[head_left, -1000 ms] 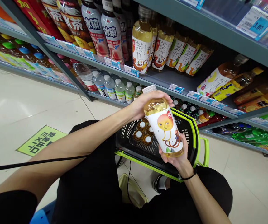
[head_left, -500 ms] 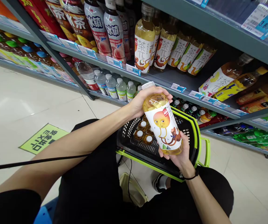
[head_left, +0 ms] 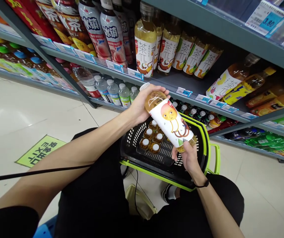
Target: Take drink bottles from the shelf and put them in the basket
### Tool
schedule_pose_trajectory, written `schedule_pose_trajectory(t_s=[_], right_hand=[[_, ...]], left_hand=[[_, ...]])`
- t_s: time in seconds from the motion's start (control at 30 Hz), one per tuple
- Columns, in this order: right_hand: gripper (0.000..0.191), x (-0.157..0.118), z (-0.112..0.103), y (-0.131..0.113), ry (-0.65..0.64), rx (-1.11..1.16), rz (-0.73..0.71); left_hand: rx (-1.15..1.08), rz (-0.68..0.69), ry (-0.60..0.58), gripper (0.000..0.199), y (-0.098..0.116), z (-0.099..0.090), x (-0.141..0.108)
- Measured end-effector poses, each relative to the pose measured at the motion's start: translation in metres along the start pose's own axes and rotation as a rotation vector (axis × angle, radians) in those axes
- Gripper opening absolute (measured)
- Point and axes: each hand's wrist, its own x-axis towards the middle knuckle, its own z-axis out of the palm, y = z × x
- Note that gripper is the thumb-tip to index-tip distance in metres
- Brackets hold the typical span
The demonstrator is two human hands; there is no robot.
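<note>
Between my two hands is a large tea bottle point(head_left: 170, 120) with a white label showing a peach character. My left hand point(head_left: 144, 100) wraps round its neck end, just below the white cap. At the base, my right hand point(head_left: 189, 160) grips it with the thumb on the label's lower edge. The bottle lies tilted, cap to the upper left, above a black basket point(head_left: 142, 158) with a lime-green rim. Inside the basket, to the left, stand several small amber bottles point(head_left: 150, 134) with white caps. The bottle hides part of the basket's inside.
Ahead runs a grey store shelf point(head_left: 157, 82) with upright tea bottles point(head_left: 144, 43) and, farther right, bottles lying over point(head_left: 227, 79). Small clear bottles point(head_left: 112, 91) line the lower level. A green floor sign point(head_left: 39, 150) lies left. A black cable point(head_left: 38, 172) crosses over my left arm.
The tea bottle has tipped further toward horizontal and turned a little, its neck end shifting left. My right hand has slid slightly round its base. The view has moved a little.
</note>
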Motion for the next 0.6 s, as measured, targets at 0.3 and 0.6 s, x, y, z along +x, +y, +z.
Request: schedule_pose_trajectory(t_s=[0.3, 0.6], right_hand=[[0.089, -0.002, -0.003, 0.002, -0.076, 0.36, 0.442], [0.089, -0.013, 0.007, 0.017, -0.282, 0.496, 0.661]], left_hand=[[0.116, 0.011, -0.264, 0.021, -0.001, 0.001, -0.01], [0.135, 0.031, -0.345, 0.019, 0.005, -0.003, -0.012]])
